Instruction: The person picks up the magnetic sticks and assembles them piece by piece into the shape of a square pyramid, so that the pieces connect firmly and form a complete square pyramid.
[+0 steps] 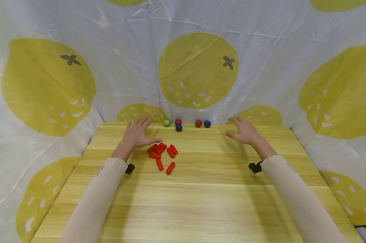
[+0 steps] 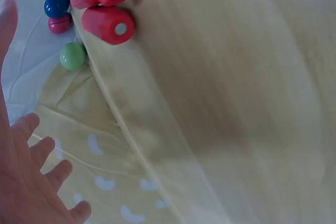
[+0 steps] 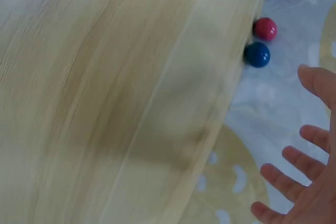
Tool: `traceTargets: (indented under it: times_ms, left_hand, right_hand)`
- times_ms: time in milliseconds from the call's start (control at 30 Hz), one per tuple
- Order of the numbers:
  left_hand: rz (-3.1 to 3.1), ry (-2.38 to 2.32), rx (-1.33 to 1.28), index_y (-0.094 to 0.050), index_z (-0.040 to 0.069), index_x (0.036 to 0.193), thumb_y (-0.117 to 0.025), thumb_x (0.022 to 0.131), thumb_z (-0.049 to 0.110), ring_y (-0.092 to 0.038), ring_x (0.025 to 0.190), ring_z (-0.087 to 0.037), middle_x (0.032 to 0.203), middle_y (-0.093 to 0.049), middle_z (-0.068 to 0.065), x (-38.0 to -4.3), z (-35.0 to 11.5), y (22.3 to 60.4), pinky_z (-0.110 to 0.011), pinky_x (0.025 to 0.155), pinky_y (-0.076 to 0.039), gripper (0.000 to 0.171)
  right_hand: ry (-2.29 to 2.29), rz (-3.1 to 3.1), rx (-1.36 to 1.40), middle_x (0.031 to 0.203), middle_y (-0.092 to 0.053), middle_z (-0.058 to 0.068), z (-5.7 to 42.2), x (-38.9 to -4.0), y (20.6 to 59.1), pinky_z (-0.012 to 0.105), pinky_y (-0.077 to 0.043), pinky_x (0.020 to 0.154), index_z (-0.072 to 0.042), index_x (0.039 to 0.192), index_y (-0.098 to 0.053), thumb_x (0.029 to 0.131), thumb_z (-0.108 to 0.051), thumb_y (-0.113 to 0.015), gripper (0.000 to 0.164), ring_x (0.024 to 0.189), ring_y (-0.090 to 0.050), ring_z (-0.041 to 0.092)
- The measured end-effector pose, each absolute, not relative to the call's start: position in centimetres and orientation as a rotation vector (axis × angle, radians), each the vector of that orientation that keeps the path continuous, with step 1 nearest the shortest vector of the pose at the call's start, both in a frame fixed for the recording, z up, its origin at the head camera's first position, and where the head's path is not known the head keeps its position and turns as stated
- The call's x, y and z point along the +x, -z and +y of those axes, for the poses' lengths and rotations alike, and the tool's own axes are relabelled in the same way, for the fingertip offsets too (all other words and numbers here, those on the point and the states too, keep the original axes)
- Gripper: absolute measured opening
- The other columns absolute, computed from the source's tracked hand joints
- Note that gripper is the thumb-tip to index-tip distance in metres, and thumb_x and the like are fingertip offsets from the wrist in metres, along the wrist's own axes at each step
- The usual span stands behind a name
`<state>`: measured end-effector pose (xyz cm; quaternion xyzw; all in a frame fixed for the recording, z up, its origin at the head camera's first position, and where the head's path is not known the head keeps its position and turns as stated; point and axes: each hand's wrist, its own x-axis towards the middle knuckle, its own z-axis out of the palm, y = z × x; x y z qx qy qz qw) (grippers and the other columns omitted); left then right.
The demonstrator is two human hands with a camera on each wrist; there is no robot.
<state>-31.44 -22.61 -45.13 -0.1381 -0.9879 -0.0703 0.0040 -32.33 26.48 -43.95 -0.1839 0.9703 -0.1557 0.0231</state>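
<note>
My left hand (image 1: 137, 133) hovers over the left part of the table, fingers spread and nothing in its grasp. Beside its thumb lies a loose group of several red rods (image 1: 154, 156), with magnet-like discs on the ends seen in the left wrist view. My right hand (image 1: 244, 131) is held over the right side, fingers apart, holding nothing. Between the hands, along the back edge, sit a green ball (image 1: 166, 123), a red ball (image 1: 178, 122) with a blue ball (image 1: 178, 128) in front, then another red ball (image 1: 198, 123) beside another blue ball (image 1: 207, 124).
The wooden table (image 1: 201, 202) ends at the back against a white cloth (image 1: 122, 67) printed with yellow lemons, which also hangs at both sides. A black wrist mount (image 1: 255, 167) sticks out under the right wrist, and a similar one (image 1: 129, 169) under the left.
</note>
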Motion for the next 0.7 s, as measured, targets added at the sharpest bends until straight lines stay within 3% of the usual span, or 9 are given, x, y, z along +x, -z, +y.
traceTargets:
  times_ms: [233,500,700]
  left_hand:
    - [-3.139,0.432,-0.448,-0.031,0.017,0.163,-0.044,0.096,0.076,-0.035,0.148,-0.049,0.168,-0.027,-0.017,-30.8,-22.9,46.6,-0.071,0.111,-0.037,0.091]
    - [-3.135,0.626,-0.503,-0.054,0.005,0.149,-0.045,0.108,0.050,-0.044,0.143,-0.045,0.152,-0.051,-0.022,-29.2,-23.2,47.9,-0.062,0.118,-0.035,0.061]
    - [-3.046,0.827,-0.515,-0.071,0.007,0.130,-0.056,0.106,0.039,-0.063,0.122,-0.036,0.128,-0.070,-0.015,-28.4,-23.4,48.5,-0.054,0.107,-0.048,0.042]
  right_hand:
    - [0.611,2.940,-0.610,0.163,-0.034,0.023,23.7,-33.2,45.1,0.066,-0.041,0.110,-0.009,0.159,-0.035,0.101,-0.044,-0.062,0.072,0.141,-0.045,0.047]
    - [0.666,2.878,-0.671,0.166,-0.027,0.024,20.1,-35.2,47.2,0.063,-0.026,0.123,-0.004,0.161,-0.029,0.101,-0.032,-0.061,0.073,0.153,-0.027,0.046]
    - [0.764,2.839,-0.709,0.172,-0.015,0.019,18.6,-35.8,48.3,0.061,-0.020,0.126,-0.004,0.164,-0.021,0.103,-0.023,-0.058,0.074,0.157,-0.017,0.044]
